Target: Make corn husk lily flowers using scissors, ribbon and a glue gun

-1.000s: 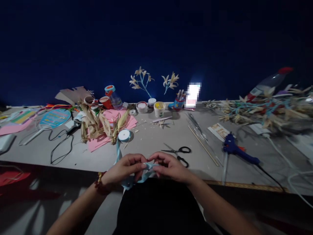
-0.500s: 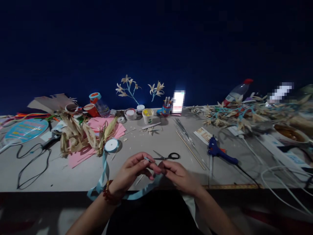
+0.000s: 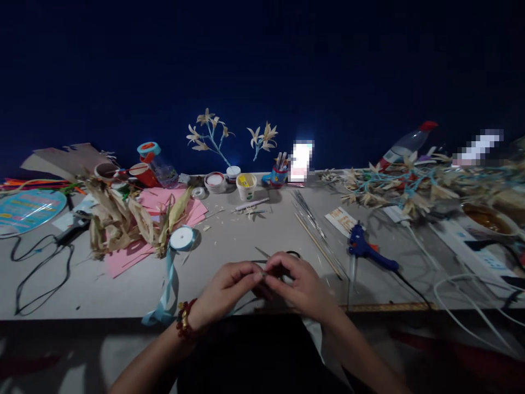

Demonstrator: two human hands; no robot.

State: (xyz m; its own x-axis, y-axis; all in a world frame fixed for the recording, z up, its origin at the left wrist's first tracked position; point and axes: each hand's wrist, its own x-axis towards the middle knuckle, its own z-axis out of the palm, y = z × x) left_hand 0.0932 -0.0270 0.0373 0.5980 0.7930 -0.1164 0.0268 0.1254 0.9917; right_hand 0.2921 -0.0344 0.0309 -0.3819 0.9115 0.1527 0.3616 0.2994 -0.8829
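Dark-blue wall (image 3: pixel 262 71) backs the grey desk (image 3: pixel 221 246). At lower centre, left hand (image 3: pixel 225 287) and right hand (image 3: pixel 303 284) pinch a thin, indistinct strip (image 3: pixel 263 273) between fingers; leftward, nearer the left hand, pale-blue satin ribbon (image 3: pixel 169 279) runs down-frame from its white spool (image 3: pixel 182 237).

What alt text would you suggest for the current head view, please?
A person's left hand and right hand meet at the fingertips near the front edge of a cluttered grey table, anything held too small to make out. Scissors lie partly hidden behind them; a spool of light-blue ribbon lies to the left, a blue glue gun to the right.
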